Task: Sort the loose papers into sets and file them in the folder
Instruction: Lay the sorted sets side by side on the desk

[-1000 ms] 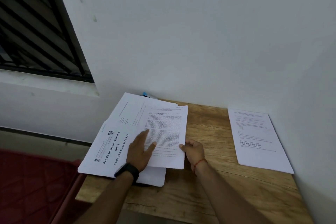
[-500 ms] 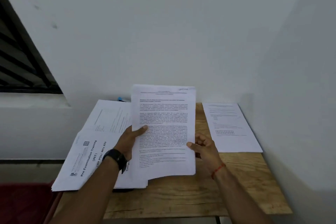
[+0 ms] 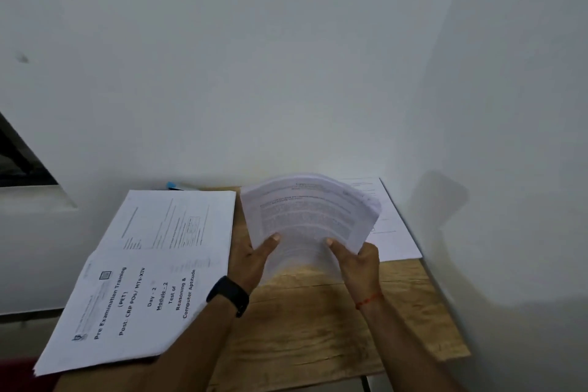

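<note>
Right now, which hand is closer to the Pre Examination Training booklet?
Left. The left hand holds the sheaf right beside the booklet; the right hand grips its far side, further away.

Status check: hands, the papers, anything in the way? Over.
Left hand and right hand both grip one sheaf of papers, held above the table. Booklet pile lies left, single sheet far right by the wall. Nothing seen blocking the sheaf.

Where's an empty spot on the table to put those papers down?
The table is bare along its near edge, between the left pile and the wall. Crowded: the far half, with that pile, the right sheet and the held papers.
</note>
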